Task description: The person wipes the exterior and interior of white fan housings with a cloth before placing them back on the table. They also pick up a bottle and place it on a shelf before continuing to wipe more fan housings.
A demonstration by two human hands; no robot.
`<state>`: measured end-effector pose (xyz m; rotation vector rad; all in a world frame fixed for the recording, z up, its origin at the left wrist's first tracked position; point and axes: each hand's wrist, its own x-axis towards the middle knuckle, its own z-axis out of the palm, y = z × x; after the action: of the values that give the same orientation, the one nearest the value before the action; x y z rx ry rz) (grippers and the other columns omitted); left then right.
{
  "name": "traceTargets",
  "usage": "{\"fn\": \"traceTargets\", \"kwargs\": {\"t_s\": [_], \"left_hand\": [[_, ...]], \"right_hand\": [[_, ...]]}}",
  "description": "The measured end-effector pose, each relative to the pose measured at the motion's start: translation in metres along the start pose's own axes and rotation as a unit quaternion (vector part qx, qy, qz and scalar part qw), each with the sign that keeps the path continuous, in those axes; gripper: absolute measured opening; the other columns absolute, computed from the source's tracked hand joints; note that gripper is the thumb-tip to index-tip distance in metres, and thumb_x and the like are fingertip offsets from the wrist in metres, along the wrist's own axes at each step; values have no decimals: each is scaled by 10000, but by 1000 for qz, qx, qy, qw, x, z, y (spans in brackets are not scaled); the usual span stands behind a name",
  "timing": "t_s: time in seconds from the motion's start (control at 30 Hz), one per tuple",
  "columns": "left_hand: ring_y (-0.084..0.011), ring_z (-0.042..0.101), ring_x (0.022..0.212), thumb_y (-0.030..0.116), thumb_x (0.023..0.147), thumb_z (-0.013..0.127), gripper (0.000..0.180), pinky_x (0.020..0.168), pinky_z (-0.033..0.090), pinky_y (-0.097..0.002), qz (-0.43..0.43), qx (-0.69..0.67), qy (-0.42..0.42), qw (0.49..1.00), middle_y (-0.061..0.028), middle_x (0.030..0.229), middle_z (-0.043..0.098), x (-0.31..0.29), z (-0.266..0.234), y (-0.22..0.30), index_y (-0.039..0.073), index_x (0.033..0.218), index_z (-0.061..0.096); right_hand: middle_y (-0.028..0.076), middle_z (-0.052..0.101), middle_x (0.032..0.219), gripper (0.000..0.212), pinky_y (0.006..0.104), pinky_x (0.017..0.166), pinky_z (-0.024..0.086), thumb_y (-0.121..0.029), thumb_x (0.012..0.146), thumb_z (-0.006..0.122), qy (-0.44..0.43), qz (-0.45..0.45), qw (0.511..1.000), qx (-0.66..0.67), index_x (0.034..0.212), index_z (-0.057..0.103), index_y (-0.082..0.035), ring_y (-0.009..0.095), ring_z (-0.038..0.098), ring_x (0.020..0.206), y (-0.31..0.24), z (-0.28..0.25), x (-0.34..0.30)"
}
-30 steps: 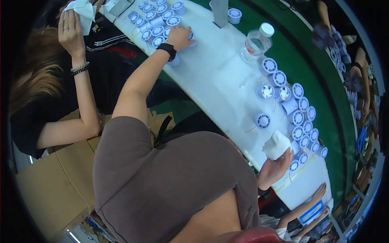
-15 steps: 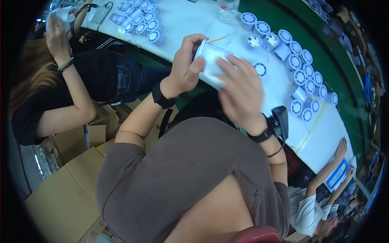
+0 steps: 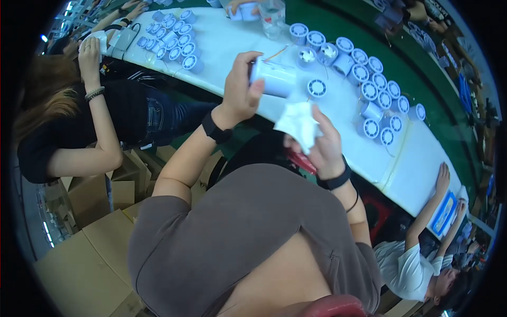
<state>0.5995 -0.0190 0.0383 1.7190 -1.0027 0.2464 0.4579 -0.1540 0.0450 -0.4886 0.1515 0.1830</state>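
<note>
My left hand [image 3: 237, 90] is closed around one end of a white cylindrical housing [image 3: 277, 78], held on its side over the near edge of the table. A thin orange wire [image 3: 277, 54] sticks up beside that end. Nearer to me and to the right, my right hand [image 3: 328, 145] pinches a crumpled white cloth [image 3: 298, 124], apart from the housing. The cloth is slightly smeared by motion. A single housing with a slotted round end [image 3: 317, 88] stands on the table just beyond the cloth.
On the white table [image 3: 232, 55] similar housings stand in a left group [image 3: 171, 39] and a right group [image 3: 369, 90]. A clear jar [image 3: 273, 21] is at the far edge, near another person's hand [image 3: 232, 6]. Co-workers sit left and right; cardboard boxes [image 3: 84, 253] lie behind left.
My right hand has drawn back from the housing toward me, and the cloth in it now shows. Another person's hand with housings has come into view by the jar. The view has shifted slightly.
</note>
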Motion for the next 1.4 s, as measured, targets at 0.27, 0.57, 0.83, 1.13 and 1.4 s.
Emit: {"fn": "traceTargets", "kwargs": {"t_s": [0.27,0.57,0.83,1.13,1.4], "left_hand": [[-350,456,953,367,779,501,512,820,363,-368,-192,338,154,909,-263,1002,472,62,-97,-153,-67,1042,427],[-372,465,982,373,655,610,587,820,408,-384,-392,418,76,816,-243,1079,433,184,-99,-296,4,1074,429],[-342,479,978,325,636,609,557,821,409,-373,-319,375,-20,870,-192,1113,437,217,-91,-408,93,1115,445],[-324,525,909,282,670,571,407,761,424,-386,-212,263,-34,941,-169,1012,538,253,-93,-479,71,1016,530],[-268,565,830,321,706,584,394,718,443,-344,-134,36,22,990,-151,931,575,233,-59,-589,30,969,553]], "right_hand": [[147,543,970,397,349,672,429,-298,871,335,291,-259,917,-87,1102,421,13,255,545,791,-25,-64,-47],[136,543,1005,396,347,685,435,-313,863,370,373,-300,877,-42,1092,435,3,251,546,841,-19,-66,-8],[120,552,983,370,342,671,435,-308,856,386,455,-288,843,-7,1070,453,-13,238,550,826,-23,-57,31],[124,553,971,378,340,656,434,-317,847,392,509,-281,813,-28,1070,449,-18,234,552,800,-22,-54,55],[127,552,965,371,341,659,429,-306,843,395,527,-255,810,-28,1076,447,-21,236,545,801,-30,-50,69]]}}
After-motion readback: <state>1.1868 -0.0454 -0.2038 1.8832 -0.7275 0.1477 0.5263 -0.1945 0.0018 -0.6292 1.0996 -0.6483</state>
